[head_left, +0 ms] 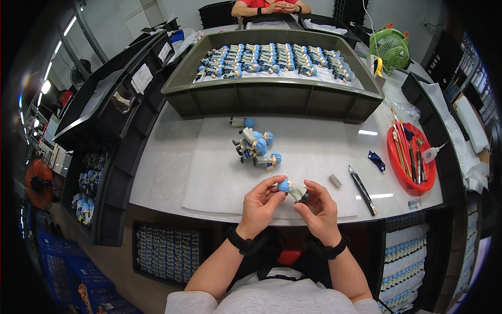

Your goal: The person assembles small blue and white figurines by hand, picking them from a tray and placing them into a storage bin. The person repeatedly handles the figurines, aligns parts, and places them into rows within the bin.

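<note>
Between my two hands, above the near part of the white work sheet (209,172), lies a small figurine (296,190) with blue hair and a pale coat. My left hand (260,203) pinches it at the blue head. At the other end, my right hand (320,210) grips the dark feet. Beyond my hands, a loose pile of similar figurines (256,146) rests on the sheet, with one more figurine (241,122) lying just behind it. A grey rectangular block (335,181) and a utility knife (362,190) lie to the right of my right hand.
A large grey-green tray (272,99) with rows of figurines spans the back. At right stand a red basket (430,180) of brushes and pens, a dark blue piece (376,161) and a green fan (389,48). Black crates (117,199) flank the table. A person (272,7) sits opposite.
</note>
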The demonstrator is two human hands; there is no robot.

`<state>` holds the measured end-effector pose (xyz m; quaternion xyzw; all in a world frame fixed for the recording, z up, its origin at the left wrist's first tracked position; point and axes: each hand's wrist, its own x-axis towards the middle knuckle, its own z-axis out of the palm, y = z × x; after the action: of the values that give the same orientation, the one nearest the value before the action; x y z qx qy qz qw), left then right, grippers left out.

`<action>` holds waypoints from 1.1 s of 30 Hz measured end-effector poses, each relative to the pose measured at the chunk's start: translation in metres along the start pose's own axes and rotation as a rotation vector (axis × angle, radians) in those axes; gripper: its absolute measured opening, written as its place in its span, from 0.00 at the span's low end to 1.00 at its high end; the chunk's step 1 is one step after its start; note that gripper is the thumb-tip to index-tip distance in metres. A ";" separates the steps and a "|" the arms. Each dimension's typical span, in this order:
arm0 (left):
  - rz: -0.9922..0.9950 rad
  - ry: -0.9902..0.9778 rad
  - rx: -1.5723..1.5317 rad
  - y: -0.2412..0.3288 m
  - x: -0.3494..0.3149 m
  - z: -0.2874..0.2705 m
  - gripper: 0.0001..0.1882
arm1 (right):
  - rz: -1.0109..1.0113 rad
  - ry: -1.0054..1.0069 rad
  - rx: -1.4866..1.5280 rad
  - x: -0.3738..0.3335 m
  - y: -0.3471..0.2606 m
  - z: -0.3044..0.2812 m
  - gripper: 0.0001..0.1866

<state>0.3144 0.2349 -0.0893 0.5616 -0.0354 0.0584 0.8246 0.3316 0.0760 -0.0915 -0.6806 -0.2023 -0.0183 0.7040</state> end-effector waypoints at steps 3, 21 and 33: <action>0.015 0.002 -0.018 0.001 0.001 0.001 0.16 | -0.005 0.008 -0.004 0.000 0.000 0.001 0.26; 0.076 -0.073 -0.006 0.005 0.000 -0.004 0.17 | -0.036 0.035 -0.052 0.003 -0.002 0.006 0.23; 0.137 -0.039 0.085 -0.010 0.002 -0.007 0.18 | -0.289 0.151 -0.132 0.003 -0.006 -0.013 0.11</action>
<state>0.3173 0.2382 -0.1007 0.5936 -0.0873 0.1051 0.7931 0.3359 0.0640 -0.0848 -0.6860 -0.2429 -0.1836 0.6609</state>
